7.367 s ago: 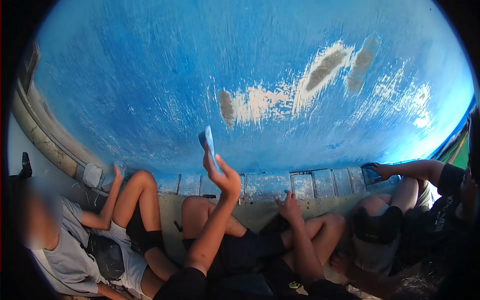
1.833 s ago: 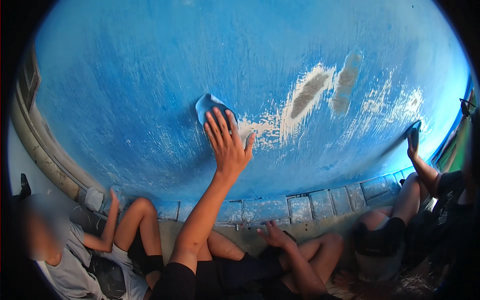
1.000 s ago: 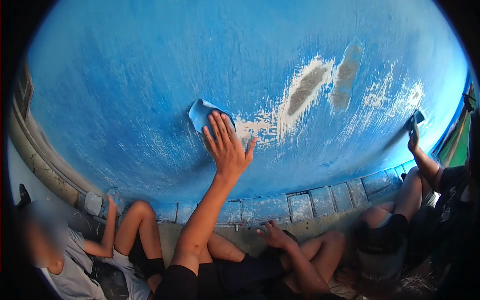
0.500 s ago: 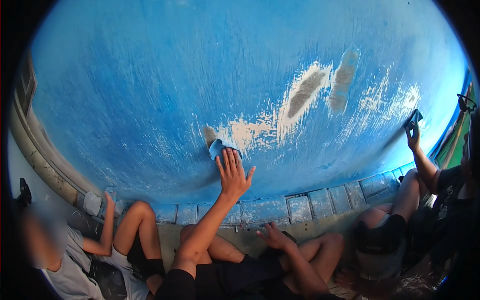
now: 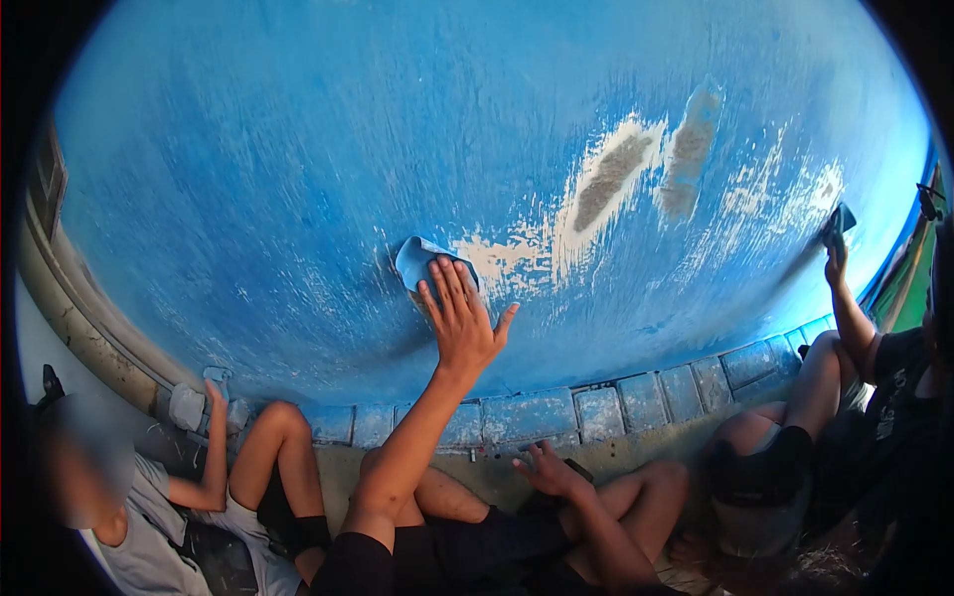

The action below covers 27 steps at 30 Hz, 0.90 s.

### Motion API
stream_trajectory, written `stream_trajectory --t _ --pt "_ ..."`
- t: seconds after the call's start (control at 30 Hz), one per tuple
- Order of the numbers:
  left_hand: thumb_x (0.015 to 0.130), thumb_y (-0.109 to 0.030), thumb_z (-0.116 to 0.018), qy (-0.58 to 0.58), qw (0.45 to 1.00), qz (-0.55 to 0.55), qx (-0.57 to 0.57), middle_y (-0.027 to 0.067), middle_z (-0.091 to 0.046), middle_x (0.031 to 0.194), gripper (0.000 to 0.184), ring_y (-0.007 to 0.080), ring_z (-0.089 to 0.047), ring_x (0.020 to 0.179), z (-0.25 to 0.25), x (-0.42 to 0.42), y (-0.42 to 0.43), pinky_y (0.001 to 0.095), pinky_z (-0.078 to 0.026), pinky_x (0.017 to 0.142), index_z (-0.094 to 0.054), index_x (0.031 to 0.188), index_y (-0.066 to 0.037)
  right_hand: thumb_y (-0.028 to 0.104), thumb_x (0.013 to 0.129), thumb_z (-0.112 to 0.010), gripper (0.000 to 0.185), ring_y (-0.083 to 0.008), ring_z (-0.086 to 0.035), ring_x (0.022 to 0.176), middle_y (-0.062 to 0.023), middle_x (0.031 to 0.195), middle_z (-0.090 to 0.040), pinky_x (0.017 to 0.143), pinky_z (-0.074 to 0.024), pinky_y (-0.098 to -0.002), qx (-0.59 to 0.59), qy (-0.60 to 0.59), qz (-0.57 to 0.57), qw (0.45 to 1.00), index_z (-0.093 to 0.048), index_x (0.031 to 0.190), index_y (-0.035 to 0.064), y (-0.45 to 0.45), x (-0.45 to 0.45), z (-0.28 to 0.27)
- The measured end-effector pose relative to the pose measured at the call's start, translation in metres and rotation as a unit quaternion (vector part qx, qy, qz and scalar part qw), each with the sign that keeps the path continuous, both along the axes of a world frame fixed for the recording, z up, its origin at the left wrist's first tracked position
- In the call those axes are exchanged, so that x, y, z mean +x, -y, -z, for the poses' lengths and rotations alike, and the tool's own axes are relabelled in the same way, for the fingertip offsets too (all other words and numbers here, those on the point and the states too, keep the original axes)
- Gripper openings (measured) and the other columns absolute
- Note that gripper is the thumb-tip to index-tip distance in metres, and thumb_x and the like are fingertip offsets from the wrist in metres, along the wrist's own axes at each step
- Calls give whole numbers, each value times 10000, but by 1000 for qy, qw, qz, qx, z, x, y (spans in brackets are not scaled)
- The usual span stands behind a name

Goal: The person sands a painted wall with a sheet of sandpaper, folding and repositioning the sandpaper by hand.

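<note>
My left hand point(image 5: 463, 323) lies with its fingers stretched out on a sheet of sandpaper point(image 5: 415, 266), pressing it flat to the blue wall point(image 5: 328, 199). The sheet's upper left edge curls away from the wall. Just right of it, the paint is worn through to white patches point(image 5: 507, 260). Lower down, my right hand point(image 5: 547, 469) rests near my bent knee with its fingers apart, and I see nothing held in it. A small dark item point(image 5: 577, 471) shows beside that hand; its kind I cannot tell.
Two grey bare patches point(image 5: 611, 182) mark the wall. On the right, a person's hand point(image 5: 837, 260) holds a dark sheet against the wall. At left, another person's hand point(image 5: 215, 392) holds a pale blue piece low down. A row of blocks point(image 5: 527, 417) edges the wall's foot.
My left hand and the sandpaper have moved up a little, covering the small grey patch seen before. The right person's hand has moved slightly up and right. My right hand stays about where it was.
</note>
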<state>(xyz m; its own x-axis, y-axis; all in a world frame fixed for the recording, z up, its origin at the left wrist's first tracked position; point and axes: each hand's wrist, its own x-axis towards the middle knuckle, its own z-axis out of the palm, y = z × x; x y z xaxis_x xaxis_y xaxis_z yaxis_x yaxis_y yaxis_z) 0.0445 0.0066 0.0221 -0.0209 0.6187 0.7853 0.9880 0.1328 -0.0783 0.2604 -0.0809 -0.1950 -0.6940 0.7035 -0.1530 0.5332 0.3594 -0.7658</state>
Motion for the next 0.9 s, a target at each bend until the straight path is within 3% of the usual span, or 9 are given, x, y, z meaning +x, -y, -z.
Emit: stream_trajectory --t 0.17,0.37,0.57,0.63,0.73,0.9 --pt "916 -558 -431 -27 1000 9 11 383 -33 1478 950 495 -21 1399 9 -6 0 632 -13 1099 -99 1407 185 437 954 -479 581 -476 -413 1183 -334 1188 -479 992 -373 -480 50 -24 -13 998 -415 1257 -55 0 -1 5" --pt "939 -498 -434 -23 999 21 13 363 -24 1490 892 479 -10 1406 7 -7 1 618 -10 1104 -87 1418 170 448 952 -475 587 -480 -413 1182 -332 1205 -461 997 -370 -482 -10 11 -18 1000 -414 1269 -42 1 2 -15" --pt "954 -457 -421 68 995 71 -4 285 -61 1525 808 439 -21 1421 7 -13 4 589 -16 1116 -116 1452 102 455 951 -475 597 -479 -421 1179 -341 1271 -393 1004 -369 -475 7 -2 -19 1000 -420 1262 -52 1 2 -14" --pt "955 -429 -430 110 985 119 55 256 -99 1526 765 431 -56 1420 6 -12 3 581 -30 1115 -155 1456 79 453 949 -481 590 -478 -427 1174 -338 1253 -406 1002 -371 -477 17 -1 -5 1000 -428 1258 -46 4 2 -10" --pt "949 -407 -453 150 978 112 89 242 -106 1523 747 421 -55 1419 4 -4 0 577 -51 1112 -183 1448 80 445 945 -496 583 -471 -421 1183 -334 1241 -415 1006 -368 -476 0 1 2 1000 -439 1253 -47 4 1 -6" --pt "940 -409 -481 111 985 50 120 204 -137 1517 714 393 -93 1408 2 0 -7 555 -95 1114 -276 1420 78 441 936 -517 585 -466 -420 1185 -330 1228 -426 1010 -366 -474 24 -28 -11 999 -444 1256 -43 2 4 -12"
